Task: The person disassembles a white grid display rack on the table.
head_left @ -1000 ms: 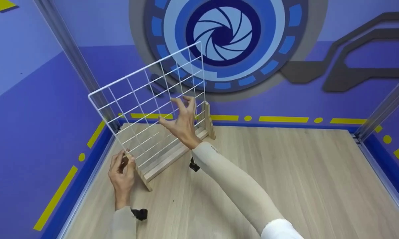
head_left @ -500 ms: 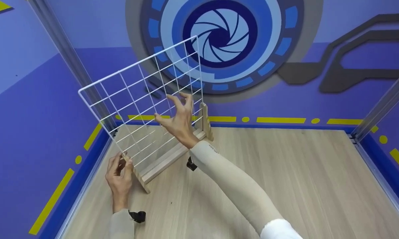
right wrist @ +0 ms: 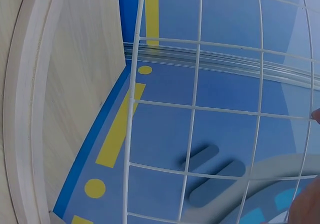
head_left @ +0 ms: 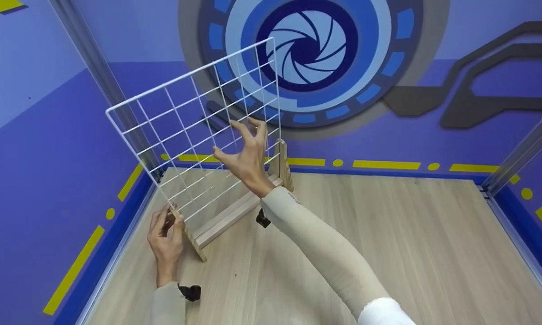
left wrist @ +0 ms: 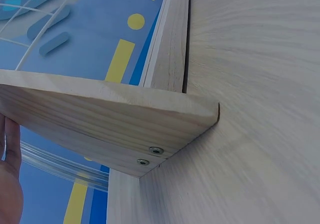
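A white wire grid panel [head_left: 164, 85] leans upward between the two end pieces of a wooden stand [head_left: 228, 220]. My right hand [head_left: 248, 155] holds the panel's wires with thumb and fingers spread apart. In the right wrist view, the grid's lower edge [right wrist: 128, 134] stands away from the wooden bar, and only a bit of the right hand shows at the edge. My left hand [head_left: 164, 239] grips the top of the stand's near-left upright [head_left: 194, 243]. Two screws [left wrist: 156, 150] show on this upright in the left wrist view.
The stand rests on a light wood-grain tabletop [head_left: 365, 234]. Behind it rises a blue and purple printed wall [head_left: 365, 140], with metal corner posts [head_left: 90, 58] at left and right. Black wrist cameras [head_left: 190, 292] sit on both sleeves.
The grid panel has risen with my right hand, opening a gap between its lower edge and the stand's bar. My left hand keeps its grip on the upright.
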Available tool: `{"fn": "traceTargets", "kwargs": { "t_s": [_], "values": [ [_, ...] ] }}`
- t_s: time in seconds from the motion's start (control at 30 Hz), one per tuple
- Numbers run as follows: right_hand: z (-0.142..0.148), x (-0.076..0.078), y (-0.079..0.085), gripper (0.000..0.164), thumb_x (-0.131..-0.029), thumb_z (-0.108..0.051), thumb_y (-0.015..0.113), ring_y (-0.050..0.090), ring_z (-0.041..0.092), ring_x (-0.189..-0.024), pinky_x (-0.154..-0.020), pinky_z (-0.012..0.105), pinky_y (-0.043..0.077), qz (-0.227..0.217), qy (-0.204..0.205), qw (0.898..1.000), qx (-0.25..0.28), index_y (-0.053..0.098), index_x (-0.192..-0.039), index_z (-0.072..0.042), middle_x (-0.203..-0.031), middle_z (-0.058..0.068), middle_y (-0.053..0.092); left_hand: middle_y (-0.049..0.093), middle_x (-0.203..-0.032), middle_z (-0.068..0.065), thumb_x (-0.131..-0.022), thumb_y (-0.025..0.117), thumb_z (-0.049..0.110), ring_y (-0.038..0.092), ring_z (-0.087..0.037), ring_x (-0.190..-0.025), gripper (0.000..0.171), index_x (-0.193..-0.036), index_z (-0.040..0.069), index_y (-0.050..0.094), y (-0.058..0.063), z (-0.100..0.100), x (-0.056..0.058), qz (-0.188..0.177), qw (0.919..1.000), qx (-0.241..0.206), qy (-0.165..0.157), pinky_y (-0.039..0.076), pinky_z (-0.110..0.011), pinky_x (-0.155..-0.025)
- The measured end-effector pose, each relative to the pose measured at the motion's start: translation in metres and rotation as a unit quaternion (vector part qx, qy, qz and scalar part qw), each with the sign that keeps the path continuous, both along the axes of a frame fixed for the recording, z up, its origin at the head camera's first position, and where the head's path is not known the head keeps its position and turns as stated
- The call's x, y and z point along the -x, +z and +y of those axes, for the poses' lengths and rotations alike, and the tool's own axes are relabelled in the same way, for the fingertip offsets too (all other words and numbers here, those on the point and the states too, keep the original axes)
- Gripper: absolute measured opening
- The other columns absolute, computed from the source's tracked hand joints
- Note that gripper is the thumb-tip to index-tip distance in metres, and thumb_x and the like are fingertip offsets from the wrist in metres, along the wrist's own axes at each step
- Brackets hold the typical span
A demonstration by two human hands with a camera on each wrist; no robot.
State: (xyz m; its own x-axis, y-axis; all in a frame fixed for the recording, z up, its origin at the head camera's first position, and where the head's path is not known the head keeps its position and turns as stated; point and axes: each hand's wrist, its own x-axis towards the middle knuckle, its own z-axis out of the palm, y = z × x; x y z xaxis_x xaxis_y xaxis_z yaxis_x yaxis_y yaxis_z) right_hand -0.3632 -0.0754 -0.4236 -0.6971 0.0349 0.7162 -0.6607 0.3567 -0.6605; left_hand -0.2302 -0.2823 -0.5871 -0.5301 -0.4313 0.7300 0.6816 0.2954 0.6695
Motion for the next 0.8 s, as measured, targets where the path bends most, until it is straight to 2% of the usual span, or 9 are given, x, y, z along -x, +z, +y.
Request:
{"fn": "traceTargets", "kwargs": {
  "t_s": [0.17,0.33,0.47,0.63,0.8],
  "values": [
    [0.001,-0.001,0.004,0.067,-0.074,-0.035,0.095,0.043,0.033,-0.139,-0.114,0.048,0.047,0.001,0.004,1.000,0.003,0.073,-0.134,-0.016,-0.146,0.018,0.045,0.070,-0.114,-0.018,-0.085,0.066,-0.025,0.072,-0.012,-0.098,0.045,-0.129,-0.019,0.065,0.000,0.000,0.000,-0.002,1.0000,-0.006,0.001,0.060,-0.018,-0.089],
    [0.001,0.000,0.006,0.067,-0.074,-0.034,0.095,0.044,0.036,-0.140,-0.113,0.048,0.048,0.009,0.005,1.000,0.007,0.072,-0.134,-0.015,-0.146,0.020,0.045,0.071,-0.116,-0.003,-0.085,0.066,-0.025,0.071,-0.010,-0.098,0.045,-0.130,-0.019,0.064,0.000,0.000,-0.001,-0.008,1.0000,-0.006,0.000,0.060,-0.018,-0.089],
    [0.001,0.000,0.008,0.066,-0.075,-0.034,0.094,0.045,0.032,-0.138,-0.112,0.044,0.048,0.014,0.004,1.000,0.010,0.073,-0.134,-0.016,-0.146,0.017,0.046,0.069,-0.114,0.006,-0.085,0.066,-0.025,0.070,-0.006,-0.097,0.045,-0.130,-0.020,0.064,-0.001,0.000,-0.001,-0.012,0.9999,-0.005,0.005,0.059,-0.017,-0.089],
    [0.001,-0.002,0.014,0.066,-0.075,-0.034,0.095,0.047,0.028,-0.134,-0.110,0.041,0.049,0.023,0.000,1.000,0.009,0.073,-0.134,-0.016,-0.145,0.015,0.046,0.067,-0.110,0.009,-0.084,0.065,-0.027,0.069,-0.002,-0.096,0.046,-0.129,-0.021,0.063,0.000,-0.001,-0.002,-0.016,0.9998,0.000,0.011,0.058,-0.015,-0.088],
    [-0.001,-0.003,0.020,0.067,-0.074,-0.033,0.096,0.045,0.029,-0.136,-0.113,0.046,0.048,0.029,0.001,1.000,0.010,0.073,-0.134,-0.016,-0.146,0.015,0.046,0.068,-0.111,0.009,-0.083,0.065,-0.027,0.070,-0.001,-0.098,0.044,-0.127,-0.023,0.062,0.000,0.000,-0.002,-0.014,0.9998,-0.002,0.010,0.058,-0.015,-0.088]
  ]
}}
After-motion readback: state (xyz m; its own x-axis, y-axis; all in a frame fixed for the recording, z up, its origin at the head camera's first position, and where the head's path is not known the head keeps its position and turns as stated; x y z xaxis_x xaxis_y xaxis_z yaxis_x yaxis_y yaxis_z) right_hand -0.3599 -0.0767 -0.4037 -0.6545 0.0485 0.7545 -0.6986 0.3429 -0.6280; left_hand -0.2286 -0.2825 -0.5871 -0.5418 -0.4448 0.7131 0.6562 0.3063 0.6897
